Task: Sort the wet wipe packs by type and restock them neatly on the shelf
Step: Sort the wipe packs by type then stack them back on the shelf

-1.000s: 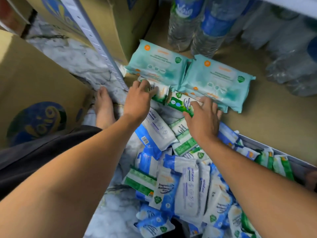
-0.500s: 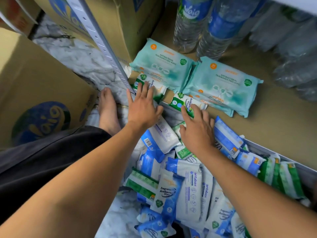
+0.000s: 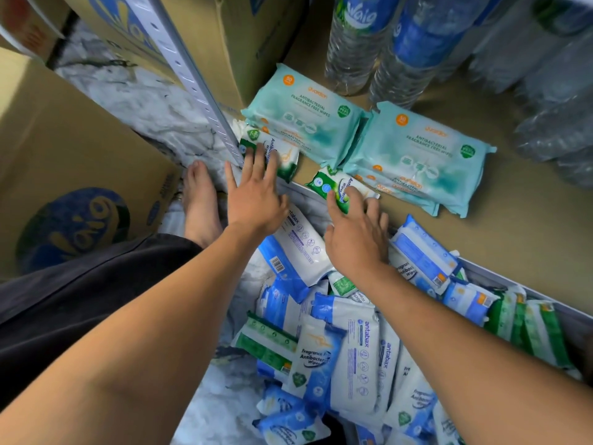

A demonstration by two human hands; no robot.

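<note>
Two spread-fingered hands are touching packs lying crosswise on the shelf (image 3: 497, 239): left hand (image 3: 256, 197) the left green pack (image 3: 282, 152), right hand (image 3: 356, 242) the right green pack (image 3: 337, 183).

Shelf (image 3: 500, 252): a tan board.
Front left corner: two green packs (image 3: 287, 154) are laid flat, teal packs (image 3: 305, 114) stacked behind.
Back edge: water bottles (image 3: 353, 49).
Left edge: cardboard box (image 3: 231, 43).

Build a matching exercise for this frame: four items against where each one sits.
Items:
1. teal wipe packs
2. water bottles
3. blue antabax packs
4. green pack beside the shelf post

Places:
A. heaped on the floor
B. under the left hand
C. standing at the back of the shelf
D. lying flat on the shelf, side by side

Pairs: 1-D, 2-C, 3-A, 4-B.
</note>
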